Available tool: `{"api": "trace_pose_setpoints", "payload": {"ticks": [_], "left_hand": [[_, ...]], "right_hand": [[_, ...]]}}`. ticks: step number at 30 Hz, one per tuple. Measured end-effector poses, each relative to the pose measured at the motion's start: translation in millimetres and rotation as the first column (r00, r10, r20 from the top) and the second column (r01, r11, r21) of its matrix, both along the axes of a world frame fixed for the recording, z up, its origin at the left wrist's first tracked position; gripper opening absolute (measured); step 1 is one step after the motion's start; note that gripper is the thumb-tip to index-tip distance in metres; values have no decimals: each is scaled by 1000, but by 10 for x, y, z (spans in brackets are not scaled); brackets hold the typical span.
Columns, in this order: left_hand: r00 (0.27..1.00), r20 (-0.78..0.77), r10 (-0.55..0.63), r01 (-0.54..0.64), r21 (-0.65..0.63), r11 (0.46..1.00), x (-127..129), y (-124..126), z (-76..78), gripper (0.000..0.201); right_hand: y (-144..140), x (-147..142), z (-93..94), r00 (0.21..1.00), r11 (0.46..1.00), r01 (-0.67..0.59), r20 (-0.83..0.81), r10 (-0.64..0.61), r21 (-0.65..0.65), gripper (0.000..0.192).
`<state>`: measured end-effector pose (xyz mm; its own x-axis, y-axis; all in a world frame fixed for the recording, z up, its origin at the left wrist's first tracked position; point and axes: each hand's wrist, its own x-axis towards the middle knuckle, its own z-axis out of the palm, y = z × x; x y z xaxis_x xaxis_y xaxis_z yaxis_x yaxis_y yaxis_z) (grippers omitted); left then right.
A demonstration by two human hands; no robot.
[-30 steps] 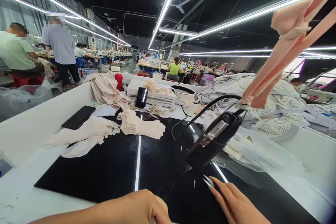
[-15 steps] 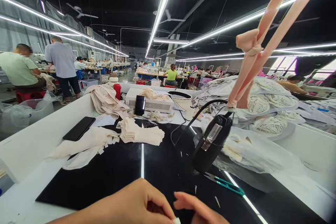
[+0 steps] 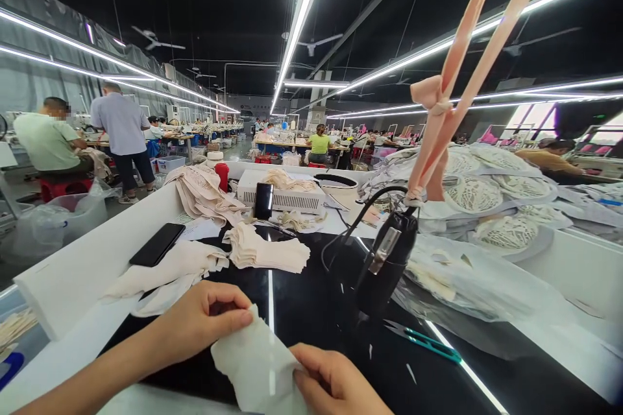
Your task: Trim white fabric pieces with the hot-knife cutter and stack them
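Observation:
A pale, off-white fabric piece (image 3: pixel 263 363) is stretched between my two hands above the black tabletop (image 3: pixel 335 337). My left hand (image 3: pixel 209 321) pinches its upper corner between thumb and fingers. Lower down, my right hand (image 3: pixel 335 379) grips the right edge, with part of the hand cut off by the picture's bottom. Just beyond lies a neat stack of cream fabric pieces (image 3: pixel 270 253), and looser cream pieces (image 3: pixel 168 269) spread to its left. To the right, a black handheld device (image 3: pixel 389 259) hangs from a knotted pink fabric strap (image 3: pixel 438 117).
Teal thread snips (image 3: pixel 431 345) lie at right, near white scraps. A dark phone (image 3: pixel 158 244) rests at left, another phone (image 3: pixel 263 201) leans against a white vented box (image 3: pixel 287 198). Lace cups (image 3: pixel 487 201) are piled at right beside a plastic bag (image 3: pixel 487 282). Co-workers sit and stand farther back.
My hands have risen into view and moved apart, bringing up the pale fabric piece, of which only a small white bit showed before. The view has shifted slightly.

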<state>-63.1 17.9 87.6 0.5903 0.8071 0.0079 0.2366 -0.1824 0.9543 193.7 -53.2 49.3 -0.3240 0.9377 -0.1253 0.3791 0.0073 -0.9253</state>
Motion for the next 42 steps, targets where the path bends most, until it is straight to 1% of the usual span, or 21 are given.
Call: {"api": "trace_pose_setpoints", "payload": {"ticks": [4, 6, 9, 11, 13, 15, 17, 18, 19, 21, 23, 27, 29, 31, 33, 34, 36, 38, 39, 40, 42], "left_hand": [[997, -10, 77, -77, -78, 994, -191, 122, -79, 59], [996, -35, 86, -89, -109, 990, -249, 209, -92, 65], [990, -84, 116, -125, -113, 986, -276, 373, -42, 69], [984, -91, 151, -160, -108, 981, -253, 482, 32, 69], [985, -89, 151, -160, -110, 981, -204, 562, 120, 69], [991, -105, 89, -102, -126, 987, -140, 597, 209, 66], [992, -125, 0, -19, -150, 988, -76, 595, 286, 63], [991, -129, -33, 12, -159, 987, -51, 589, 319, 61], [990, -130, -55, 33, -166, 986, -33, 584, 345, 58], [989, -131, -70, 47, -174, 984, -25, 596, 375, 54], [988, -140, -58, 33, -177, 984, -52, 648, 375, 52], [983, -185, -3, -27, -159, 987, -127, 869, 348, 56], [979, -202, 28, -40, -58, 997, -124, 1013, 371, 57], [980, -189, 64, -43, 115, 992, -83, 1167, 429, 55], [984, -139, 108, -69, 264, 962, -17, 1317, 501, 52], [985, -109, 133, -91, 324, 942, 19, 1385, 530, 50], [982, -61, 178, -133, 442, 887, 84, 1499, 550, 43], [976, -52, 209, -147, 547, 824, 128, 1575, 490, 37], [974, -68, 217, -137, 585, 800, 141, 1600, 427, 34], [971, -94, 219, -117, 611, 783, 148, 1617, 344, 31], [963, -166, 213, -61, 635, 770, 142, 1635, 134, 25]], "right_hand": [[149, 29, 80, 995, 993, 52, 87, -43, -106, 28], [290, 48, 78, 994, 986, 87, 82, -76, -143, 25], [502, 68, 55, 988, 976, 155, 2, -156, -152, 19], [601, 54, 52, 980, 973, 185, -44, -193, -140, 21], [656, 2, 74, 974, 972, 196, -85, -208, -129, 31], [683, -87, 120, 970, 976, 175, -150, -193, -128, 56], [701, -189, 175, 964, 985, 108, -230, -136, -132, 81], [713, -234, 199, 959, 989, 54, -268, -91, -141, 85], [726, -270, 214, 954, 987, -8, -297, -40, -158, 83], [762, -305, 213, 946, 970, -117, -321, 44, -214, 66], [804, -291, 165, 951, 950, -155, -301, 69, -271, 52], [902, -171, 21, 978, 950, -30, -205, -36, -310, 46], [979, -94, -21, 979, 956, 39, -178, -94, -291, 45], [1099, -11, -28, 971, 968, 116, -177, -157, -221, 45], [1273, 82, -13, 948, 967, 241, -195, -253, -82, 45], [1377, 134, -3, 928, 949, 315, -211, -306, 9, 48], [1599, 244, 4, 882, 867, 454, -239, -406, 205, 54], [1801, 349, -22, 854, 768, 520, -224, -470, 372, 55], [1880, 394, -50, 856, 735, 512, -195, -478, 444, 51], [1939, 431, -86, 862, 709, 488, -156, -482, 509, 44], [1993, 480, -178, 884, 698, 394, -37, -466, 598, 33]]}}
